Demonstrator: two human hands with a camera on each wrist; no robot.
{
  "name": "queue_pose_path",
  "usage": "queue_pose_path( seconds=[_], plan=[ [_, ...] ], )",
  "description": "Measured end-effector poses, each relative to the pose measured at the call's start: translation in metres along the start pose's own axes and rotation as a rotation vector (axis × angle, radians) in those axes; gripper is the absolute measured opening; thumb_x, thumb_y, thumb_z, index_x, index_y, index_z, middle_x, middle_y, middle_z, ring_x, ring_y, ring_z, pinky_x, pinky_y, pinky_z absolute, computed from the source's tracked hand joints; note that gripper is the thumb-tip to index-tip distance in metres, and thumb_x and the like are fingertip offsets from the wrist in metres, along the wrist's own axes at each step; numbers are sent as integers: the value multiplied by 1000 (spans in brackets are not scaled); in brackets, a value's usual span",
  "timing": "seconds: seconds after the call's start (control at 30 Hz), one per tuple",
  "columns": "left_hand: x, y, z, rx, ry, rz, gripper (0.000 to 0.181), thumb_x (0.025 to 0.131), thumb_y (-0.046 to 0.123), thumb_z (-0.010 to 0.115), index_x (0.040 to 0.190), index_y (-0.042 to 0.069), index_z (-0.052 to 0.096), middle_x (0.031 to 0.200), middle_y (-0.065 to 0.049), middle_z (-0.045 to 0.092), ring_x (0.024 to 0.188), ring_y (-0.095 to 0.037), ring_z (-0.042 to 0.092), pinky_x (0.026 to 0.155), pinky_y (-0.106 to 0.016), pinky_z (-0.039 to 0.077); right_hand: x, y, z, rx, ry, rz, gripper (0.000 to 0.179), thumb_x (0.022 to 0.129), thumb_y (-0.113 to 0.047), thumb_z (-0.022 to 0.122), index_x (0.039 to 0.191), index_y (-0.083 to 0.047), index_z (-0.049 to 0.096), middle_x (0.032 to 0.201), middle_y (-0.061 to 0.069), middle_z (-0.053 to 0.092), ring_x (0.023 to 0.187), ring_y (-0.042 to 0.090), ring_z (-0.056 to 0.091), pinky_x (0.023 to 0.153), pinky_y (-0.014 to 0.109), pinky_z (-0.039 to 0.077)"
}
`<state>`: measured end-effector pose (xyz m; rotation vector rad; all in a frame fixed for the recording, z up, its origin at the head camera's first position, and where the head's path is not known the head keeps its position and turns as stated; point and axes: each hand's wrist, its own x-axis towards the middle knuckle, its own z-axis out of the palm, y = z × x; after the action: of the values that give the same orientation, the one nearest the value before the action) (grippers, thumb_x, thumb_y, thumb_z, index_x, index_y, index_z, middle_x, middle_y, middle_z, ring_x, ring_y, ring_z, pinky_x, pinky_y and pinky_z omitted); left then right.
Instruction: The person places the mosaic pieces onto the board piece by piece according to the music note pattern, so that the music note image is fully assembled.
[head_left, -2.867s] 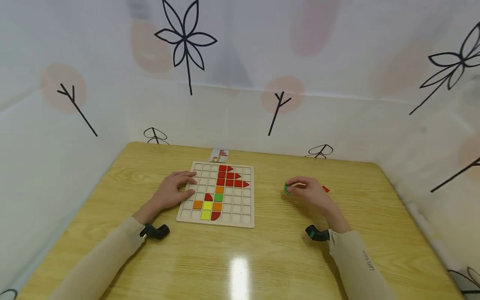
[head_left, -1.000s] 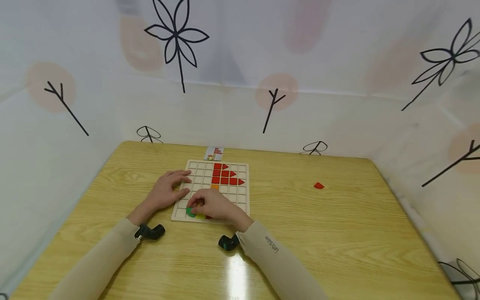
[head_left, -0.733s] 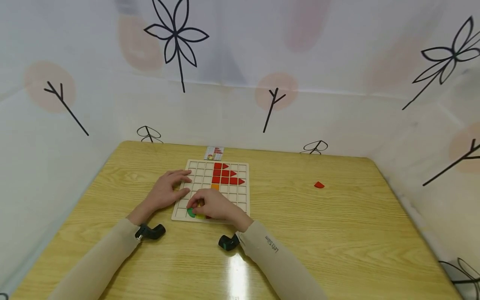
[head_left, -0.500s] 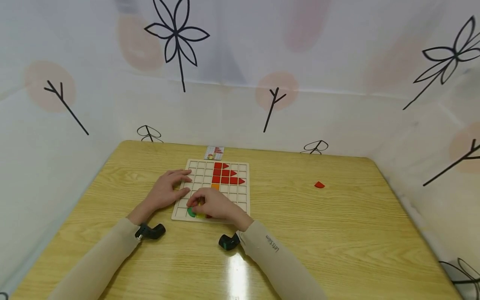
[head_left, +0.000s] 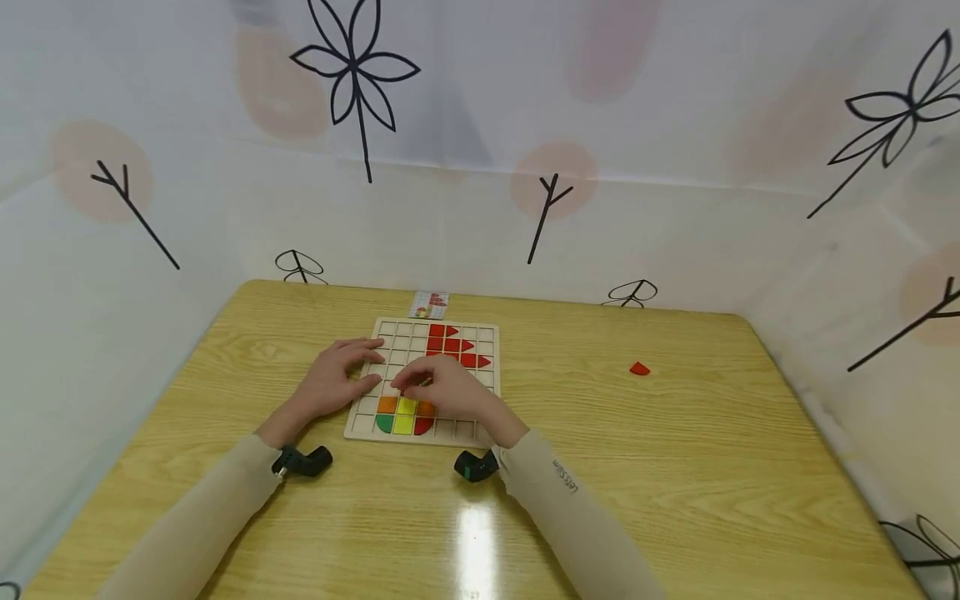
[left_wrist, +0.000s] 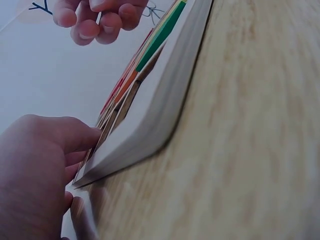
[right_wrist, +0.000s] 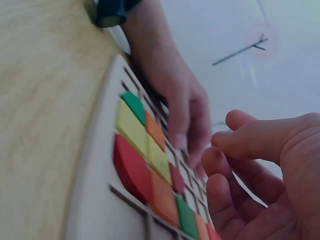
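A pale wooden grid board (head_left: 476, 431) lies on the table with flat coloured pieces in its cells. My left hand (head_left: 330, 383) rests on its left edge, fingers spread and thumb on the rim. Above the middle of the board hovers my right hand (head_left: 453, 387), fingers loosely bent. The right wrist view shows its fingers (right_wrist: 220, 142) holding nothing. In the bottom row a green quarter-round piece (head_left: 384, 423) sits left of a yellow square (head_left: 403, 425), and a red quarter-round piece (head_left: 423, 426) is on the other side. The right hand hides some pieces behind it.
A small printed pattern card (head_left: 429, 306) lies just behind the board. One loose red quarter-round piece (head_left: 639, 368) is on the table to the right. Red squares and pointed pieces (head_left: 453, 345) fill cells near the top. A patterned cloth (head_left: 480, 225) hangs around the table.
My right hand brought the green quarter-round piece from the right to the board's bottom row, let go of it, and rose up and slightly right. The left hand has stayed put on the board.
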<state>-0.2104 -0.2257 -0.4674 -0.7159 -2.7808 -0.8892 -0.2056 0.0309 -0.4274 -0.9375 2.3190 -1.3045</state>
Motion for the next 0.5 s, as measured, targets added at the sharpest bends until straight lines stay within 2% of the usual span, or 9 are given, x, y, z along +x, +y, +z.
queue_pose_path(
  seconds=[0.23, 0.4, 0.5],
  plan=[
    [1, 1, 1, -13, -9, -15, 29, 92, 26, 71, 118, 13, 71, 146, -3, 53, 135, -31, 42, 109, -56, 33, -24, 24, -46, -21, 144, 44, 17, 96, -5, 65, 111, -5, 74, 108, 2, 71, 93, 17, 63, 83, 32, 54],
    [1, 2, 1, -18, -7, -14, 29, 92, 26, 71, 118, 12, 71, 146, -3, 53, 135, -31, 42, 108, -56, 33, -65, 61, -91, -38, 292, 124, 20, 96, -3, 64, 113, -2, 73, 112, 9, 71, 101, 24, 65, 82, 34, 53],
    [0, 3, 1, -16, -2, -10, 29, 92, 25, 71, 118, 12, 70, 146, -4, 54, 134, -31, 42, 108, -56, 33, -96, 86, -119, -63, 385, 182, 21, 96, -2, 64, 115, -1, 72, 114, 13, 70, 101, 27, 64, 72, 31, 53]
  ],
)
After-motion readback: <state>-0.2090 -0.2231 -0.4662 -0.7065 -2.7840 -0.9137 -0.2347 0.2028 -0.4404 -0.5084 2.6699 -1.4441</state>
